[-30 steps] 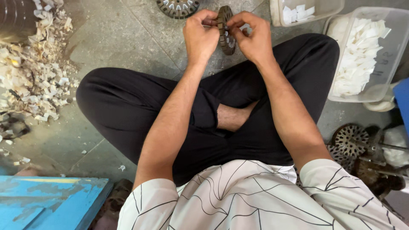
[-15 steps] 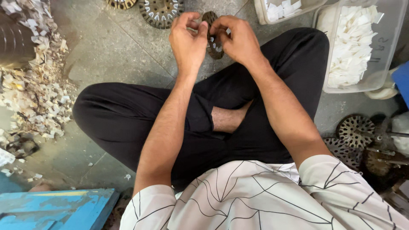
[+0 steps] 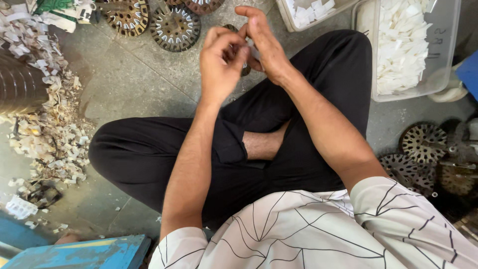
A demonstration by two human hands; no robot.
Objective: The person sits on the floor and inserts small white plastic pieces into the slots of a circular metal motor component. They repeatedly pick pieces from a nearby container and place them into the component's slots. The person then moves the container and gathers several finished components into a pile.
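I sit cross-legged on a concrete floor in black trousers. My left hand (image 3: 220,62) and my right hand (image 3: 265,44) meet in front of my knees, both closed around a round, dark slotted metal core (image 3: 244,64) that is mostly hidden behind the fingers. A small white paper strip (image 3: 252,48) shows between my right fingers at the core's edge.
Several slotted metal cores lie on the floor ahead (image 3: 175,27) and at the right (image 3: 423,142). Two clear plastic tubs hold white paper pieces (image 3: 406,45) (image 3: 311,10). A heap of paper scraps (image 3: 47,124) and a dark ribbed cylinder (image 3: 17,84) lie left. A blue box (image 3: 79,253) sits near-left.
The view has tilted, so my hands and the core sit lower in the picture. My right fingers have lifted above the core, and more cores on the floor ahead have come into view.
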